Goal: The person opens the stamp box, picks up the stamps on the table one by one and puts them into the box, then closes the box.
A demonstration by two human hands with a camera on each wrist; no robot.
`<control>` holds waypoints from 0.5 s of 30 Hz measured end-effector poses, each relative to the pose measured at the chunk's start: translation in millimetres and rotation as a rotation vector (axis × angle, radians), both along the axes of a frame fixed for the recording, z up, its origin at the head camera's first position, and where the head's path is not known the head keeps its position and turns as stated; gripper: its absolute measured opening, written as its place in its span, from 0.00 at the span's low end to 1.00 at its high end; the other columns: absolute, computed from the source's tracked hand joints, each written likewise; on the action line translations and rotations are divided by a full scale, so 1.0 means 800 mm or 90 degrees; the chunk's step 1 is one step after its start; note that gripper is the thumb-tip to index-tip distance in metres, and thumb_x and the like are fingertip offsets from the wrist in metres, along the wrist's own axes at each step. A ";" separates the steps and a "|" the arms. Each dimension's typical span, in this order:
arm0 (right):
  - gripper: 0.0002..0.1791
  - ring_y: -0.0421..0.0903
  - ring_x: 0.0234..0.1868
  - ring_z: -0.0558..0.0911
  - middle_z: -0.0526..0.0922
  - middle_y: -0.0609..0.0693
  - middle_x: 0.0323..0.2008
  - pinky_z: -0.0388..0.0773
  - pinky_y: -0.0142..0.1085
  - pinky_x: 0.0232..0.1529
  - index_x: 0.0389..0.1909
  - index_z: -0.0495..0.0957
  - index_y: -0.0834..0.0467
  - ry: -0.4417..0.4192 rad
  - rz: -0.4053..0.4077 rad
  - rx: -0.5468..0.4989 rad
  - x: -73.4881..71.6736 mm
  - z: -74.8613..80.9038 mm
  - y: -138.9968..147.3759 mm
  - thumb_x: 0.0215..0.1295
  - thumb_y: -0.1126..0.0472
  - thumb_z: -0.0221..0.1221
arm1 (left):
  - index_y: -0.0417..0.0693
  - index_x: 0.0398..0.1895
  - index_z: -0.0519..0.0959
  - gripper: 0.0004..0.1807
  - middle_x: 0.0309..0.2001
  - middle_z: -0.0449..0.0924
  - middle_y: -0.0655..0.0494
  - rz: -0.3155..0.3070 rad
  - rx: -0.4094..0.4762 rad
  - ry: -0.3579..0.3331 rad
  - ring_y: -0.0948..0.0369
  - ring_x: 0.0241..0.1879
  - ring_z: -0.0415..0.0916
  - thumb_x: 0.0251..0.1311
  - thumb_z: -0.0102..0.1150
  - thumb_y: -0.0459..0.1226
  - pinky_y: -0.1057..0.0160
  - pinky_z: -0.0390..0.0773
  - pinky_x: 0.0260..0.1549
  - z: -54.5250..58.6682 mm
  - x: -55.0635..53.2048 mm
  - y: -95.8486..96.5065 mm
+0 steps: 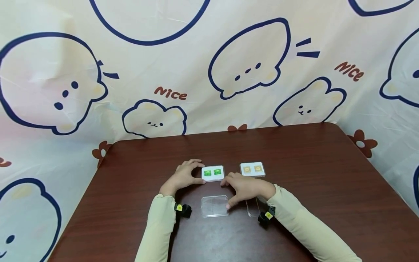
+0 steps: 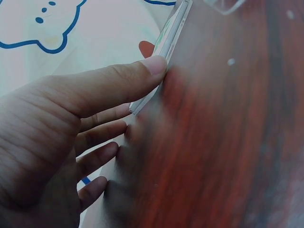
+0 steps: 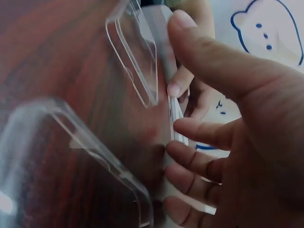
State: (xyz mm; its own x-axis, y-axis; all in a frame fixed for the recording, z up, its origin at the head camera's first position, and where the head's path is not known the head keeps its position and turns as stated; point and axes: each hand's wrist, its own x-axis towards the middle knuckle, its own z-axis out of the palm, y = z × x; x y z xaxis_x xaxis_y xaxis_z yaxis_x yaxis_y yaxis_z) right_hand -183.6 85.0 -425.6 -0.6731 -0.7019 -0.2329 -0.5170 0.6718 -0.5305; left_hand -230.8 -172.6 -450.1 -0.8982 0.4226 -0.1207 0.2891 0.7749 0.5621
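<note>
A flat clear plastic case with a white insert and two green squares (image 1: 212,173) lies on the table. My left hand (image 1: 184,177) holds its left end, thumb on the near edge (image 2: 159,71) and a finger at the far corner. The right hand (image 1: 243,188) has its fingertips right at the case's right near corner, the fingers spread and relaxed. Its thumb stretches apart from them, over the right edge of an empty clear plastic lid (image 1: 214,206) in front of the case. In the right wrist view that lid (image 3: 135,61) shows near the thumb.
A second case with two gold-coloured squares (image 1: 252,169) lies to the right, beyond the right hand. Another clear lid (image 1: 252,209) is partly hidden under the right wrist. The brown table (image 1: 294,153) meets a patterned cloth backdrop (image 1: 203,72) at its far edge.
</note>
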 end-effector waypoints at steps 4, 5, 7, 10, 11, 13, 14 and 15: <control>0.45 0.46 0.52 0.72 0.73 0.50 0.52 0.72 0.39 0.53 0.59 0.70 0.58 0.061 0.026 0.060 0.017 0.003 -0.003 0.44 0.37 0.71 | 0.53 0.62 0.74 0.34 0.71 0.63 0.54 -0.002 0.002 -0.005 0.48 0.72 0.54 0.50 0.72 0.48 0.38 0.49 0.68 0.000 0.001 0.000; 0.46 0.46 0.51 0.72 0.72 0.50 0.51 0.73 0.39 0.52 0.59 0.70 0.58 0.076 0.030 0.071 0.020 0.004 -0.005 0.43 0.36 0.72 | 0.53 0.62 0.74 0.34 0.71 0.63 0.54 -0.001 0.002 -0.005 0.48 0.72 0.54 0.50 0.72 0.48 0.38 0.49 0.68 0.000 0.001 -0.001; 0.47 0.46 0.50 0.72 0.72 0.50 0.51 0.73 0.39 0.50 0.59 0.70 0.58 0.101 0.033 0.094 0.028 0.007 -0.009 0.42 0.35 0.71 | 0.53 0.62 0.74 0.34 0.71 0.63 0.54 0.000 0.002 -0.002 0.48 0.71 0.54 0.50 0.72 0.47 0.38 0.49 0.68 -0.001 0.000 -0.001; 0.46 0.46 0.48 0.72 0.71 0.49 0.48 0.72 0.38 0.46 0.58 0.70 0.57 0.125 0.019 0.118 0.038 0.010 -0.017 0.42 0.34 0.71 | 0.53 0.62 0.74 0.34 0.71 0.63 0.54 0.002 0.004 0.004 0.48 0.71 0.54 0.50 0.72 0.47 0.39 0.50 0.67 -0.001 0.000 -0.001; 0.45 0.46 0.47 0.72 0.71 0.49 0.48 0.72 0.38 0.45 0.57 0.71 0.57 0.133 0.011 0.125 0.040 0.010 -0.019 0.42 0.35 0.71 | 0.52 0.62 0.74 0.34 0.71 0.63 0.54 0.001 0.005 0.005 0.48 0.71 0.55 0.50 0.72 0.47 0.39 0.51 0.67 -0.001 0.000 0.000; 0.42 0.45 0.47 0.72 0.71 0.48 0.47 0.71 0.38 0.45 0.56 0.71 0.56 0.146 -0.003 0.138 0.044 0.011 -0.022 0.43 0.36 0.71 | 0.52 0.62 0.74 0.34 0.71 0.63 0.54 0.001 0.007 0.006 0.48 0.71 0.55 0.50 0.72 0.47 0.39 0.51 0.67 -0.002 -0.001 0.000; 0.41 0.45 0.47 0.72 0.71 0.48 0.46 0.71 0.38 0.45 0.55 0.72 0.56 0.151 -0.009 0.142 0.046 0.010 -0.023 0.44 0.37 0.71 | 0.52 0.62 0.74 0.34 0.71 0.63 0.54 0.000 0.006 0.006 0.48 0.71 0.55 0.50 0.72 0.47 0.39 0.51 0.67 -0.002 0.000 0.001; 0.39 0.45 0.47 0.72 0.71 0.48 0.45 0.71 0.38 0.45 0.54 0.72 0.55 0.155 -0.013 0.144 0.047 0.010 -0.024 0.45 0.37 0.71 | 0.52 0.62 0.74 0.33 0.71 0.63 0.54 0.000 0.005 0.005 0.48 0.71 0.55 0.50 0.72 0.47 0.39 0.51 0.67 -0.002 0.000 0.001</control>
State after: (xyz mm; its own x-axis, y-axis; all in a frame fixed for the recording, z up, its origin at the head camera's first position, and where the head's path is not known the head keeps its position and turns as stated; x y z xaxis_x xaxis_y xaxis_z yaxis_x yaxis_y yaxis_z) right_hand -146.1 65.5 -417.7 -0.7415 -0.6366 -0.2117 -0.5957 0.7699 -0.2286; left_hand -231.1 -171.5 -451.9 -0.8995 0.4229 -0.1099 0.2930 0.7703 0.5663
